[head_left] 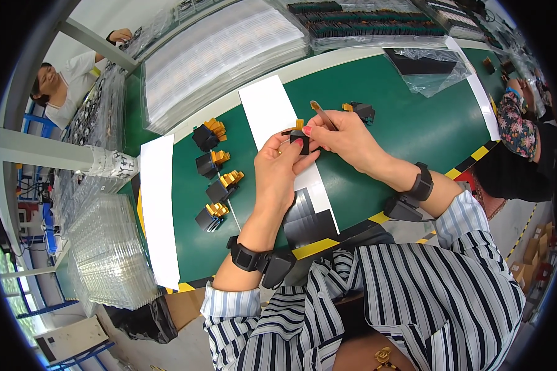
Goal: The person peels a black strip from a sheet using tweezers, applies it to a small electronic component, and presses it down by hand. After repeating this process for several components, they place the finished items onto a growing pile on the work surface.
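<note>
Above the desk (408, 145), the left hand (277, 167) pinches a gold-tabbed black piece (299, 144), probably steadying it for the right hand (351, 139) at three o'clock, gripping a slender brown tool (322, 115), with similar bundles (204, 166) between eight and nine o'clock, apparently out of the way.

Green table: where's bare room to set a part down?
Widest bare patch: green table right of the right hand, bordered by bagged black sheet, white strip, striped edge tape. Crowded left: four black-and-orange clusters.
</note>
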`<state>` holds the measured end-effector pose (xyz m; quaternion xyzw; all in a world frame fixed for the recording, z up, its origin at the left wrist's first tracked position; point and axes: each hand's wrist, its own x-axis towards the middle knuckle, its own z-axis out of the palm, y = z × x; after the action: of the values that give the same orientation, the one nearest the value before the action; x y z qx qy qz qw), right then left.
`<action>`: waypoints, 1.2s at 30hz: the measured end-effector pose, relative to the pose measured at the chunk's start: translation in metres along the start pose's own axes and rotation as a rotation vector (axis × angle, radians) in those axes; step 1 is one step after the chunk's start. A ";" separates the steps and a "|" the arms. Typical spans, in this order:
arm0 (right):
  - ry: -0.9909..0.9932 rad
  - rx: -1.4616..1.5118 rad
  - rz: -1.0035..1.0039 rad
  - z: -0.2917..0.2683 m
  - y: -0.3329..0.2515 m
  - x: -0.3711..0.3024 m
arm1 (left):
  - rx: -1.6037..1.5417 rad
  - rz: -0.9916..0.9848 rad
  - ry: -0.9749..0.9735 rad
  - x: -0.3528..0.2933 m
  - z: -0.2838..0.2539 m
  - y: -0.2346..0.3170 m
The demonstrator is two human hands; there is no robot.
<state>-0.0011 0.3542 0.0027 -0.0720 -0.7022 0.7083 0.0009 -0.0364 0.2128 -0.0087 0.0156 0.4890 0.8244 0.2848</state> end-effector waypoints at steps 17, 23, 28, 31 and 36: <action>0.006 -0.053 -0.021 0.000 0.002 0.000 | 0.023 0.032 0.041 -0.001 0.002 0.000; 0.012 -0.048 -0.025 0.000 0.001 0.001 | 0.037 0.061 0.059 -0.001 0.004 0.000; 0.026 -0.004 0.006 -0.001 0.002 0.001 | 0.023 0.078 0.085 -0.001 0.003 0.000; 0.054 0.019 -0.004 -0.001 0.006 0.002 | -0.004 0.090 0.088 0.000 0.003 -0.001; 0.073 0.088 0.008 0.004 -0.004 -0.001 | -0.027 0.130 0.103 0.000 0.001 -0.001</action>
<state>-0.0006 0.3500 0.0066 -0.1004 -0.6696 0.7354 0.0269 -0.0359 0.2140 -0.0086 0.0010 0.4896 0.8475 0.2051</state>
